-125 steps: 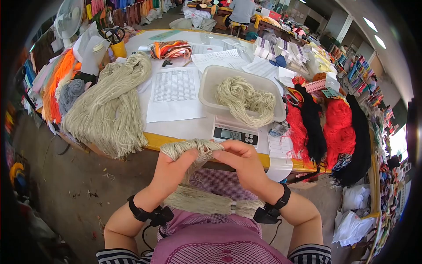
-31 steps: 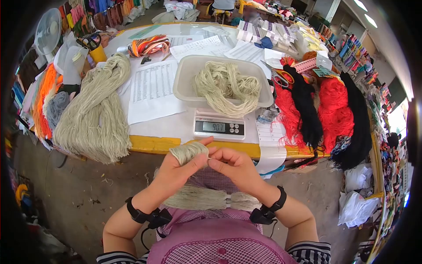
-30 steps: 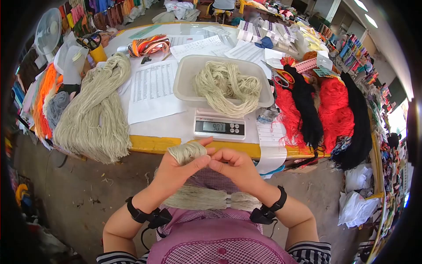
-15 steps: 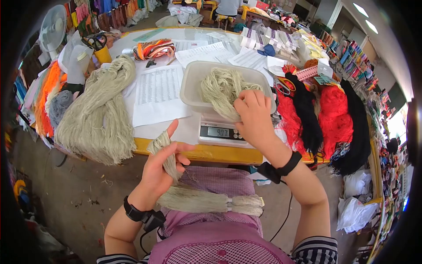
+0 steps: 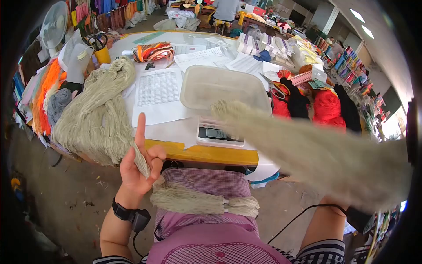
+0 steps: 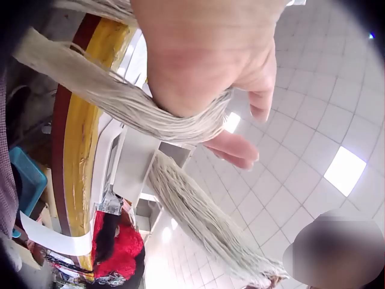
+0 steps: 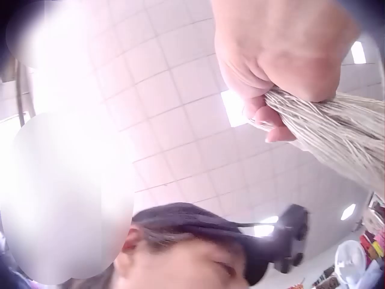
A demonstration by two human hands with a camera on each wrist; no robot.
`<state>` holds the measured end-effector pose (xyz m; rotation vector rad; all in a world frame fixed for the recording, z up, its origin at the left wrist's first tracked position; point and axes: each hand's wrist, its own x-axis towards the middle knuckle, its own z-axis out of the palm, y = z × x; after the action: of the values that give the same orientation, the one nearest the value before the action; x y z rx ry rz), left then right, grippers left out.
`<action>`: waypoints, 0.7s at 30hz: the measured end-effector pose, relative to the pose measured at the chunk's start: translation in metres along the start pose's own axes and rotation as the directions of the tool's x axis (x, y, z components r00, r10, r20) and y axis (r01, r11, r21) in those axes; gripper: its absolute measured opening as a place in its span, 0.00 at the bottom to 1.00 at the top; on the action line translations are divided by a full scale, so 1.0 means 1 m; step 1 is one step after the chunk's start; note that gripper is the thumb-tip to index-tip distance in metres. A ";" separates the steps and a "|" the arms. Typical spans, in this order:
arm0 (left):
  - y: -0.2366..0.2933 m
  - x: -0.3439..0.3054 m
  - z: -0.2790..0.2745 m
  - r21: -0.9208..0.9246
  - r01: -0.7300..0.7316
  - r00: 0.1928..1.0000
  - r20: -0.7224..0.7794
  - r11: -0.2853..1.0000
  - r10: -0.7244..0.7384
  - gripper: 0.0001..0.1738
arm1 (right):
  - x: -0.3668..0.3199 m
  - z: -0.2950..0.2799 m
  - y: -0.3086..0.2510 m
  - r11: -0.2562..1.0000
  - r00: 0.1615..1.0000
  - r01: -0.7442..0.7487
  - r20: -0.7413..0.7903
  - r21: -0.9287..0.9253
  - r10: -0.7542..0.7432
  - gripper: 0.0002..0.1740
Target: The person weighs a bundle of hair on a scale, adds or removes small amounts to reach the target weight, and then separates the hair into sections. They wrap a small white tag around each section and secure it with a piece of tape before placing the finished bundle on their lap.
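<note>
My left hand (image 5: 140, 169) is raised over the table's front edge, index finger up and the other fingers curled round a thin beige yarn hank (image 5: 140, 160). In the left wrist view that yarn wraps the palm. My right hand (image 7: 283, 54) grips one end of a long beige yarn skein (image 7: 343, 120). In the head view the skein (image 5: 307, 149) stretches blurred across the right side, hiding that hand. Its far end hangs by the translucent plastic tub (image 5: 188, 90), which sits on a digital scale (image 5: 220, 134). A tied yarn bundle (image 5: 189, 199) lies across the lap.
A large beige yarn pile (image 5: 92, 119) drapes over the table's left front. Printed sheets (image 5: 158, 88) lie behind it. Red yarn (image 5: 327, 108), black yarn and scissors (image 5: 280, 91) are at the right. Orange yarn (image 5: 48, 92) and a fan (image 5: 53, 26) stand left.
The right hand has pulled the skein out of the tub and swung it up to the right. The left hand has moved left and lower with its yarn. The scale's reading has dropped.
</note>
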<state>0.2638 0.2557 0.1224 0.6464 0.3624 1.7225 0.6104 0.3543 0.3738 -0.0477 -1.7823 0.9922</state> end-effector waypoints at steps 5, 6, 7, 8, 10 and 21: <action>0.000 0.007 0.005 0.162 0.047 0.976 0.203 0.986 -0.080 0.39 | -0.007 0.043 0.004 0.835 0.835 -0.549 0.030 -0.029 0.549 0.09; 0.000 0.011 0.014 0.269 0.073 0.972 0.198 0.960 -0.130 0.43 | -0.009 0.051 0.020 0.706 0.705 -0.707 0.050 -0.039 0.708 0.09; 0.000 0.013 0.023 0.373 0.098 0.966 0.186 0.923 -0.178 0.46 | -0.012 0.056 0.035 0.586 0.582 -0.810 0.071 -0.041 0.810 0.09; -0.002 0.015 0.036 0.372 0.105 0.964 0.190 0.922 -0.186 0.46 | -0.018 0.053 0.059 0.456 0.434 -0.888 0.219 -0.060 0.874 0.10; -0.011 0.020 0.065 0.390 0.075 0.987 0.105 0.918 -0.126 0.49 | -0.037 0.054 0.095 0.349 0.302 -0.934 0.352 -0.075 0.886 0.14; -0.053 0.049 0.098 0.776 0.270 0.799 0.150 0.571 -0.582 0.52 | -0.085 0.032 0.134 0.226 0.195 -0.974 0.460 -0.013 0.866 0.15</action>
<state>0.3564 0.3068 0.1821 1.3384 0.8657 0.8685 0.5695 0.3838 0.2197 -0.9783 -1.8544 2.3166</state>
